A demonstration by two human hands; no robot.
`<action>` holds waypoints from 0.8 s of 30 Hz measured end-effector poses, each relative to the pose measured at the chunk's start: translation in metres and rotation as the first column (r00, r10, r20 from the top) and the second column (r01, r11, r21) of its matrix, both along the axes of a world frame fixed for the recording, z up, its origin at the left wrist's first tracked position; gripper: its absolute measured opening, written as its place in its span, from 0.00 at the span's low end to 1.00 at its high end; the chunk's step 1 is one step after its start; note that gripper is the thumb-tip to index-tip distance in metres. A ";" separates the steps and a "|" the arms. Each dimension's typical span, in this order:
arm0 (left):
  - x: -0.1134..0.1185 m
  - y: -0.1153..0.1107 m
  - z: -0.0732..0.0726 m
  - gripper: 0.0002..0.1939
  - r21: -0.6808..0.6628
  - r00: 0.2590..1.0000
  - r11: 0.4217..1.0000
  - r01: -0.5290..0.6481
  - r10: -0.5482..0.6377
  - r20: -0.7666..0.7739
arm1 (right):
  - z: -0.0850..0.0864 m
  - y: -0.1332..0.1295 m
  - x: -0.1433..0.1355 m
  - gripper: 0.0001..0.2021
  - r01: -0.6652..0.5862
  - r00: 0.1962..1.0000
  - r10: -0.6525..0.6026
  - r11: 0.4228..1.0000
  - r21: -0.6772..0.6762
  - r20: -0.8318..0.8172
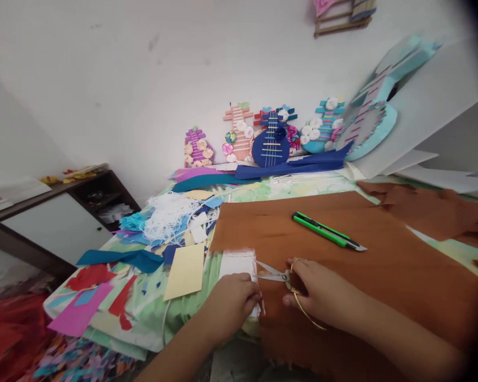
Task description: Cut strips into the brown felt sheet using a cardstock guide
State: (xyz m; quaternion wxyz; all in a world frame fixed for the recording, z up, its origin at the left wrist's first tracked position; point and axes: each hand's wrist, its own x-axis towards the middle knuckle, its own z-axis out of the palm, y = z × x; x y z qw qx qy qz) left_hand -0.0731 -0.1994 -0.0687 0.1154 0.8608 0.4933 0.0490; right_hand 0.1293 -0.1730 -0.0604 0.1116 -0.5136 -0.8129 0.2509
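My right hand point(316, 286) grips a pair of scissors point(281, 276) with gold handles, its blades parted and pointing left. My left hand point(237, 294) is closed at the edge of a white rectangular piece point(239, 262), close to the blade tips. The white piece has a rough, frayed-looking border. Under the scissors and right hand spreads a large brown sheet point(342, 223), which looks like felt or crepe paper. A green utility knife point(329, 231) lies on that sheet with its blade out to the right.
Behind stand several decorated lute-shaped models point(271, 143), and a large pale-blue one point(372, 116) leans at right. White string point(169, 217), a cream card point(185, 270) and coloured scraps point(83, 307) cover the table's left side. A low cabinet point(51, 223) is at far left.
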 end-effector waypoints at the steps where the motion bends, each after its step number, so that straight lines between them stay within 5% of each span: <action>1: 0.001 0.000 0.000 0.10 0.005 1.000 1.000 0.001 -0.001 -0.013 | 0.000 0.000 0.001 0.11 0.006 1.000 -0.006 1.000 -0.005 0.003; 12: 0.006 -0.001 0.004 0.08 -0.017 0.998 1.000 -0.001 0.000 -0.061 | -0.004 0.004 0.007 0.13 0.000 0.999 -0.002 1.000 -0.031 -0.036; 24: 0.012 -0.017 0.005 0.07 -0.055 0.990 0.988 -0.142 0.140 -0.025 | 0.001 0.002 0.012 0.11 0.013 0.993 -0.024 0.996 -0.089 -0.117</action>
